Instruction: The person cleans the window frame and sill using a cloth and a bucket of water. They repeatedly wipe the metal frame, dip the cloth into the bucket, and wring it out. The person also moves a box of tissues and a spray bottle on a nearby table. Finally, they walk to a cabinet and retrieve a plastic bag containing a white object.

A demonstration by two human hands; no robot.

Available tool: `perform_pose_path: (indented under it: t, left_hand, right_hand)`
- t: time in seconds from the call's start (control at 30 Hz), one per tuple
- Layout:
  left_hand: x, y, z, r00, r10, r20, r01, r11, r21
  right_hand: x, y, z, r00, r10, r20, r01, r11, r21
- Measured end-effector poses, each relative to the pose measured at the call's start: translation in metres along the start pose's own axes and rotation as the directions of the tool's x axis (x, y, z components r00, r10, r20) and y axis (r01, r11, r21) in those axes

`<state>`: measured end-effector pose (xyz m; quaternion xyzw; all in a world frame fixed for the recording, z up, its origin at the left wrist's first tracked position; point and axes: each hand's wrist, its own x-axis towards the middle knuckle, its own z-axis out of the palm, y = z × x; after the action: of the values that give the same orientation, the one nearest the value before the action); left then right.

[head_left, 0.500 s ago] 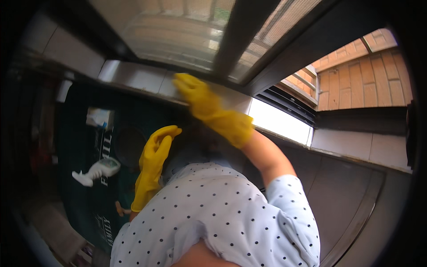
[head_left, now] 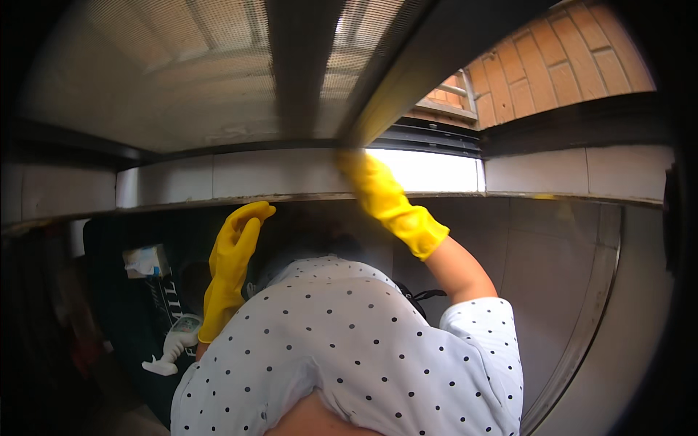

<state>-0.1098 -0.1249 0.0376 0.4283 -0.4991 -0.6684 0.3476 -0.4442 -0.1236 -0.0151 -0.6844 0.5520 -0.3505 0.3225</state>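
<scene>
Window ledge (head_left: 273, 175), pale and tiled, runs with its long axis left to right, just ahead of both hands and across the line of the forearms. Nearest the body, a white spray bottle (head_left: 180, 336) lies left of the left forearm on a dark green surface (head_left: 109, 305); a small box (head_left: 145, 261) sits farther ahead, left of the left hand (head_left: 241, 231). That gloved hand is loosely curled, thumb apart from the fingers, seemingly holding nothing, near the ledge's front edge; contact cannot be told. Ahead and to its right, the right hand (head_left: 372, 182), also gloved, is closer in, overlapping the ledge at the foot of the dark window frame (head_left: 418, 73). Its fingers blur, so their grip cannot be told. Beyond it, to the right, stands a brick wall (head_left: 563, 69).
</scene>
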Motion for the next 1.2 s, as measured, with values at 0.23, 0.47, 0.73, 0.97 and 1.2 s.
perform_pose_path:
  t: [0.23,0.47,0.73,0.97,1.2]
  left_hand:
    - [0.032,0.005,0.04,0.984,0.036,0.177,-0.034,0.999,-0.017]
    - [0.052,0.0,0.072,0.934,0.199,0.297,-0.231,0.97,0.077]
    - [0.05,0.004,0.107,0.927,0.176,0.331,-0.192,0.981,0.015]
    - [0.053,0.009,0.121,0.923,0.14,0.359,-0.164,0.986,0.038]
    - [0.062,0.003,0.11,0.917,0.132,0.378,-0.171,0.982,0.073]
  right_hand:
    - [-0.076,0.057,-0.102,0.902,-0.065,-0.428,-0.124,0.908,-0.4]
    - [-0.03,0.002,-0.015,0.921,-0.384,-0.071,0.326,0.856,-0.403]
    - [-0.095,0.071,-0.117,0.886,-0.164,-0.434,-0.051,0.896,-0.441]
    - [-0.15,0.084,-0.138,0.861,-0.144,-0.488,-0.186,0.803,-0.566]
    - [-0.241,0.073,-0.154,0.77,0.051,-0.636,-0.416,0.797,-0.439]
